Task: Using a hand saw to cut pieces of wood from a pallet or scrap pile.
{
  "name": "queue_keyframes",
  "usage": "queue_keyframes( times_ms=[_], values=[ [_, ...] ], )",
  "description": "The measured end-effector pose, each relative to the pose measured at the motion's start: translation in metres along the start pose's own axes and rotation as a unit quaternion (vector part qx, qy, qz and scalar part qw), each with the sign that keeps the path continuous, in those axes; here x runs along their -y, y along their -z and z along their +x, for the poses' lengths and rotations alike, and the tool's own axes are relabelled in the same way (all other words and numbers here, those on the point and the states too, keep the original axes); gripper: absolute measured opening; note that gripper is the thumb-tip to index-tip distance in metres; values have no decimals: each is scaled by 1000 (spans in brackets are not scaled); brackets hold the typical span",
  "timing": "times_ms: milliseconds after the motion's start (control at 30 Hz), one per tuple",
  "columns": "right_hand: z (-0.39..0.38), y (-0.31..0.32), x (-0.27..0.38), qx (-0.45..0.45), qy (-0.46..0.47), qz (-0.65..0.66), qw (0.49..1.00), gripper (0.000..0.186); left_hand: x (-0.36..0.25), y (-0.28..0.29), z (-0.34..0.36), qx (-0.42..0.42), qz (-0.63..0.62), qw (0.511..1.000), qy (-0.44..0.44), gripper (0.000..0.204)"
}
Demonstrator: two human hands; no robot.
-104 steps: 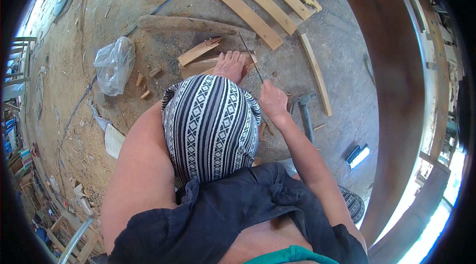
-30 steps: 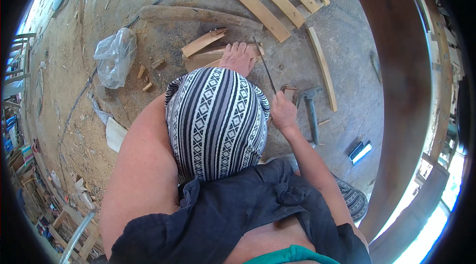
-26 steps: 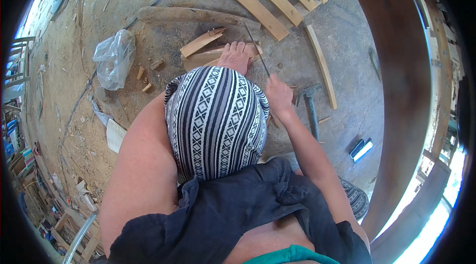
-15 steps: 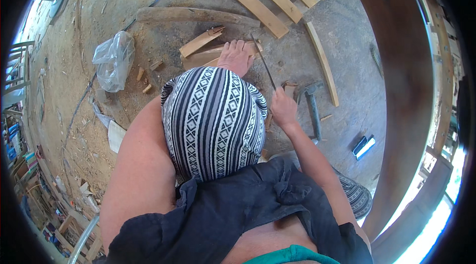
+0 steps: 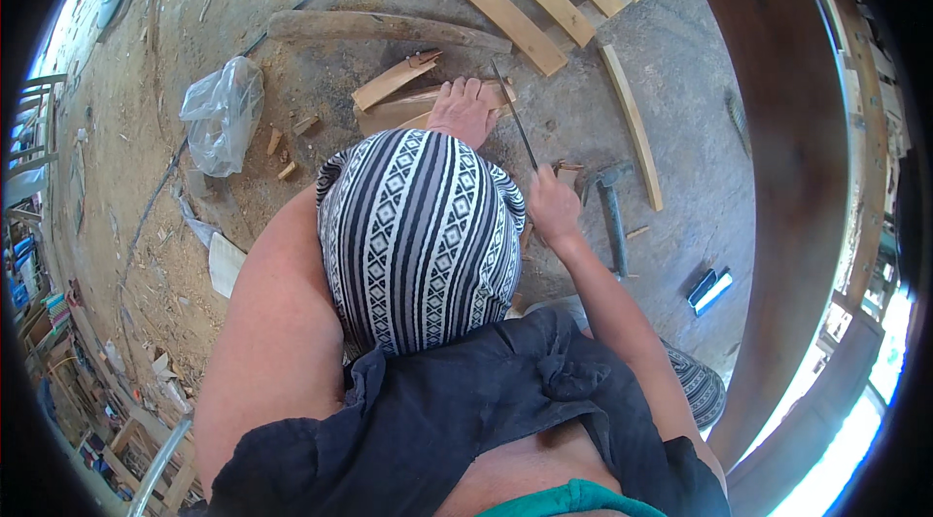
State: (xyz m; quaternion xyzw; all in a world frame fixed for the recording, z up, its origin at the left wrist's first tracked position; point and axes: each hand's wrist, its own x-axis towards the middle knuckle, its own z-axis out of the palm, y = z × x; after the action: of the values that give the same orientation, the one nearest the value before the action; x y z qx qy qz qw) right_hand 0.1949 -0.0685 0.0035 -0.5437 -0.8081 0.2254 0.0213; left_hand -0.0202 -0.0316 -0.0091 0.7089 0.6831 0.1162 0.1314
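Note:
My left hand [image 5: 464,113] presses down on a wooden board [image 5: 503,97], its fingers bent over the board's far side. My right hand [image 5: 554,206] is closed around the near end of a saw, whose handle is hidden in the fist. The saw's thin dark blade [image 5: 517,119] is seen edge-on and crosses the board's right end, just right of my left hand. My knee, in black-and-white patterned cloth [image 5: 418,235], hides the near part of the board. A short split piece of wood [image 5: 394,80] lies against the board's left side.
A hammer [image 5: 612,216] lies right of my right hand. Beyond are a long rough timber [image 5: 379,26] and several curved slats [image 5: 496,7]; another slat [image 5: 634,128] lies at right. A clear plastic bag [image 5: 224,119] sits at left. A large brown beam [image 5: 802,167] rises at right.
My right hand and the saw have shifted very slightly forward, away from me. My left hand stays in place on the board.

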Motion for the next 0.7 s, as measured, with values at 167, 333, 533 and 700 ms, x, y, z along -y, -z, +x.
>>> queue_keyframes(
  times_ms=[167,333,533,700],
  values=[
    [38,-12,4,-35,25,-6,999,10,1,5,2,-5,-1,1000,-7,28],
    [-10,2,-4,-38,29,-16,999,9,1,2,1,5,2,1000,-1,29],
    [33,-7,8,-52,35,-2,998,11,0,3,2,3,10,1000,-5,29],
    [3,2,3,-62,52,1,997,13,0,4,2,17,6,1000,8,30]
  ],
)
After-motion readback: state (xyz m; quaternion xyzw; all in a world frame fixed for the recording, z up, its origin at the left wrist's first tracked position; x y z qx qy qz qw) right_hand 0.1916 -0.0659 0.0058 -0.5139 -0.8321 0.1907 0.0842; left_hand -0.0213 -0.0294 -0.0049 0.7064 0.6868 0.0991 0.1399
